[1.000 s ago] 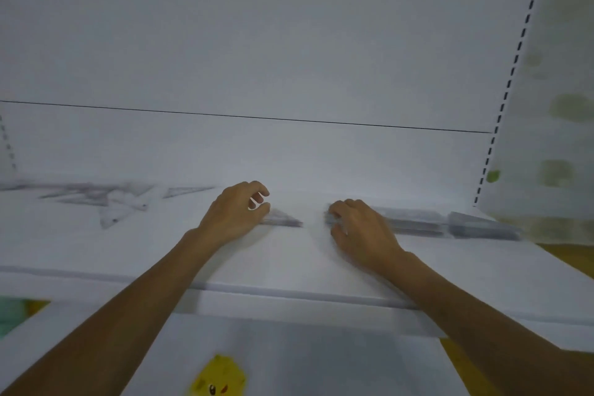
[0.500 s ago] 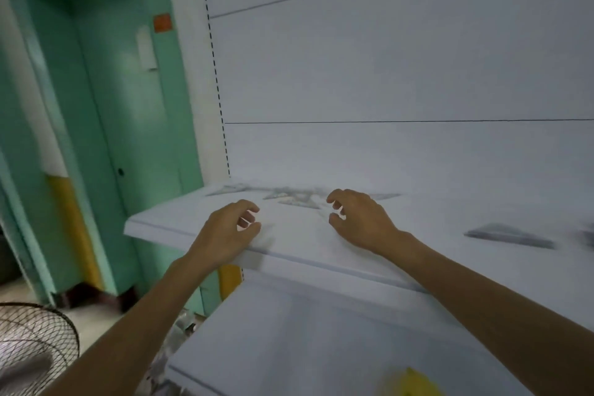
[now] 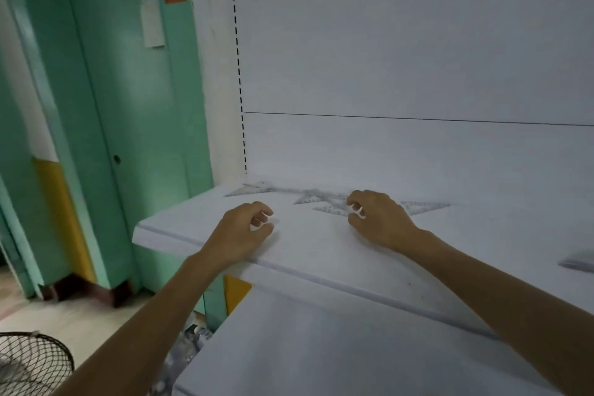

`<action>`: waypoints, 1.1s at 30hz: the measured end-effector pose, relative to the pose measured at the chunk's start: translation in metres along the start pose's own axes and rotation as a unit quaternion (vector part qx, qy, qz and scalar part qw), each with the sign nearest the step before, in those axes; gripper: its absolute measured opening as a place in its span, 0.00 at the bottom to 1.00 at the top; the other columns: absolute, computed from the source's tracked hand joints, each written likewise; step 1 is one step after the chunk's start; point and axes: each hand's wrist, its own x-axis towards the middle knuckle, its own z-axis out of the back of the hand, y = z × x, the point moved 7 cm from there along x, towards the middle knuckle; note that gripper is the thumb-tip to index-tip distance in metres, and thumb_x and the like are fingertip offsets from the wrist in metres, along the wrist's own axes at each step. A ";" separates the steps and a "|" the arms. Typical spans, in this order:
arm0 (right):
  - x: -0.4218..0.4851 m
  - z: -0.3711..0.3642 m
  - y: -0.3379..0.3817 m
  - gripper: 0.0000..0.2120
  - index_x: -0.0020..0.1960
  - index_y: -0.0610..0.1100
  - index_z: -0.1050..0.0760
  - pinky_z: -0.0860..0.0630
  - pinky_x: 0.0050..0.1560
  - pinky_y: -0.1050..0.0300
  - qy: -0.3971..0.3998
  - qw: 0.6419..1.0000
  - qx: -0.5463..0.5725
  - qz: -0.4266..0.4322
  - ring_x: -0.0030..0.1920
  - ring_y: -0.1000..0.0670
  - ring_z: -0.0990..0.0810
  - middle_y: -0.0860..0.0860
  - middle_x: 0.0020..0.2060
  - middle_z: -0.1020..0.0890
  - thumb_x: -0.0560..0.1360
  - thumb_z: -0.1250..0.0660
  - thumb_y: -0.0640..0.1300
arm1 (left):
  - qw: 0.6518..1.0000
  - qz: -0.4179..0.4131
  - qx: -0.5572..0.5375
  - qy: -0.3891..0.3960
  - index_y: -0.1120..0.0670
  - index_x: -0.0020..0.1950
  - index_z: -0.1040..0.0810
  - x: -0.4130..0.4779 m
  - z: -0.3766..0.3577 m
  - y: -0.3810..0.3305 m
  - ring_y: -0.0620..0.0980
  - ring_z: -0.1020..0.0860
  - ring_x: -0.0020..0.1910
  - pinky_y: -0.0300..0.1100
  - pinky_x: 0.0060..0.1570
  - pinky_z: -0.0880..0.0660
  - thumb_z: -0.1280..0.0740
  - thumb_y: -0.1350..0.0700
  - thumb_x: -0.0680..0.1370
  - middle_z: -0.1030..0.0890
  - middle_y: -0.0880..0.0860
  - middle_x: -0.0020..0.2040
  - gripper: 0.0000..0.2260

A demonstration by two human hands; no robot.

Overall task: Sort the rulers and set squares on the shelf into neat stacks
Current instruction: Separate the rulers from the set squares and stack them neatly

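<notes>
On the white shelf, as seen from the head view, both bare hands are laid near the left end of the board. The left hand is set close to the front edge, its fingers curled loosely inward with thumb and forefinger nearly meeting; nothing is seen between them, so it is taken to be empty. The right hand is placed further back and to the right, its fingers bent down at the near edge of a scatter of clear set squares. Whether one of these is actually pinched cannot be told, since the plastic is transparent and the fingertips cover the spot. The set squares are spread in a loose, overlapping row along the back of the shelf, close to the white back panel; one pale triangle lies furthest left, and another pokes out to the right of the right hand. Well apart from these, at the right border of the picture, the corner of a further clear piece is seen on the same shelf. To the left of the shelving a green door is shown, and a wire fan guard is caught in the lower left corner
</notes>
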 end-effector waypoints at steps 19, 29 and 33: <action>0.131 -0.044 -0.018 0.17 0.65 0.43 0.33 0.33 0.60 0.54 0.012 0.996 -0.077 0.043 0.62 0.47 0.31 0.46 0.61 0.27 0.78 0.41 0.46 | 0.983 0.031 0.177 0.046 0.53 0.70 0.35 0.164 -0.027 0.093 0.57 0.31 0.64 0.48 0.62 0.33 0.38 0.48 0.77 0.30 0.58 0.66 0.22; 0.156 -0.093 -0.012 0.18 0.67 0.45 0.33 0.34 0.63 0.53 0.092 0.991 -0.089 0.036 0.64 0.48 0.32 0.48 0.63 0.28 0.79 0.43 0.48 | 0.972 -0.003 0.226 0.060 0.45 0.63 0.26 0.173 -0.038 0.111 0.54 0.29 0.60 0.46 0.59 0.33 0.42 0.45 0.78 0.26 0.53 0.61 0.15; 0.153 -0.096 -0.008 0.12 0.59 0.42 0.30 0.29 0.51 0.53 0.067 0.973 -0.208 0.073 0.55 0.46 0.28 0.45 0.55 0.26 0.80 0.47 0.42 | 0.966 -0.036 0.250 0.055 0.45 0.64 0.25 0.174 -0.037 0.099 0.55 0.27 0.58 0.46 0.56 0.32 0.41 0.41 0.77 0.24 0.54 0.57 0.18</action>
